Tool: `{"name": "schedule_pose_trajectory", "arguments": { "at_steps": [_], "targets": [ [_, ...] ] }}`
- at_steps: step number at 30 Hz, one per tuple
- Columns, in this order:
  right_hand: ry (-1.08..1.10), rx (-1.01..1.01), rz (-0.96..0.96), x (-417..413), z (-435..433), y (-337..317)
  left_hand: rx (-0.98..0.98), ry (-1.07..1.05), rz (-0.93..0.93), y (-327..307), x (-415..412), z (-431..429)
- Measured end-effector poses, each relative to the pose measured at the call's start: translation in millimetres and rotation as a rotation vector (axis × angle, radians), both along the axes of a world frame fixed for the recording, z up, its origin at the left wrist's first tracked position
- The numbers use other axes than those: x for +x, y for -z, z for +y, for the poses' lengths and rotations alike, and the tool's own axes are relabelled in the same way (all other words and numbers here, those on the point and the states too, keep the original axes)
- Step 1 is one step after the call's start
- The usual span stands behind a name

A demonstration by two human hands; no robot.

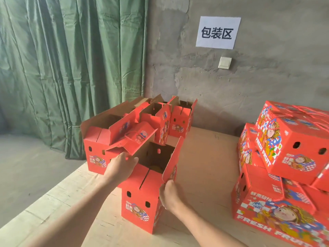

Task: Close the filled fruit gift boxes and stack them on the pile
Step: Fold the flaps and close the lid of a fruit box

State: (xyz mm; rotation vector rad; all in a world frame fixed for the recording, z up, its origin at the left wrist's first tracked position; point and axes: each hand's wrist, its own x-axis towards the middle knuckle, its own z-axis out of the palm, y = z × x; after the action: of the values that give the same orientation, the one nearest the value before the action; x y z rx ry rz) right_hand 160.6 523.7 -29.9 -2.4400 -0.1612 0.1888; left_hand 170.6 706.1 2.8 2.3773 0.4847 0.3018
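**Both flaps in hand, box about to close**

The box [140,198] stands open on the desk [204,166], its 2 long flaps splayed upward. The left hand [121,166] grips the left flap [135,139], the one with the rope handle, at its lower edge on the box's left side. The right hand [169,195] pinches the near corner of the right flap [173,161], which stands almost upright on the box's right side. Something yellowish shows deep inside the box, too dim to name.

By my reading this is the closing step, only just begun, with neither flap folded in yet. The next move calls for swinging both flaps inward over the opening together, so their upper parts meet along the middle. Then comes the lift. The pile [284,157] of closed boxes waits well to the right of the box, and its top one sits askew, so placement will want care. More open boxes [96,148] queue behind the box, to its left.
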Motion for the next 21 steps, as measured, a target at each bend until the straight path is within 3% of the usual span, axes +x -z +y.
{"name": "schedule_pose_trajectory", "arguments": {
  "at_steps": [3, 7, 9, 13, 15, 21],
  "targets": [
    [0.046, 0.004, 0.014, 0, -22, -6, 0.008, 0.015, -0.073, -3, 4, -3],
    [0.021, -0.008, 0.135, -6, -76, -23, -0.184, 0.038, -0.117, -8, 11, -14],
    [0.038, -0.007, 0.196, -10, -106, -32, -0.127, 0.009, -0.189, -7, 11, -26],
    [0.079, -0.246, 0.154, -11, -166, -40, -0.138, -0.017, -0.440, -2, 6, -44],
    [0.096, -0.308, 0.131, -12, -195, -39, -0.200, -0.001, -0.405, 4, 7, -50],
    [0.259, -0.230, 0.106, -20, -268, -34, -0.536, 0.209, -0.216, 15, 7, -88]
  ]
}}
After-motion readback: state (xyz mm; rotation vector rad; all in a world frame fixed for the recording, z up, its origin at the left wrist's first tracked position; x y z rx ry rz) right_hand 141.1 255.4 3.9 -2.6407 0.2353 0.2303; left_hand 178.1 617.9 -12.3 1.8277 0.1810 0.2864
